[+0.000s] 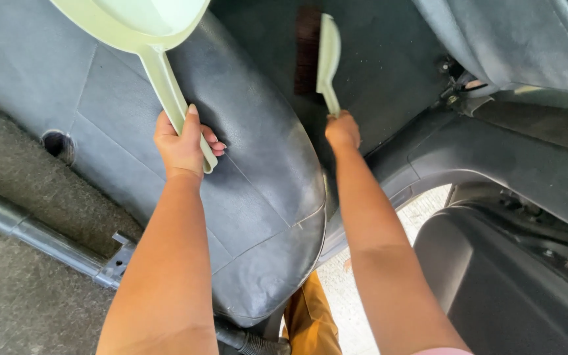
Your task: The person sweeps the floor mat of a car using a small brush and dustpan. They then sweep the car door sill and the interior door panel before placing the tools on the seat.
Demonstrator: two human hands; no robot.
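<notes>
left hand [182,146] clenched round the pale green plastic dustpan [144,26] handle; pan scoop up beyond the hand, cut by the top edge, long axis slanting up-left. right hand [342,131] grasping the matching hand brush [327,58], which points straight up away from the hand, dark bristles on its left side. smooth black leather car seat [258,164] under and between both hands, rounded edge below the wrists. coarse grey carpet [14,197] and metal seat rail [41,236] left of the left arm. open door gap below the right forearm.
</notes>
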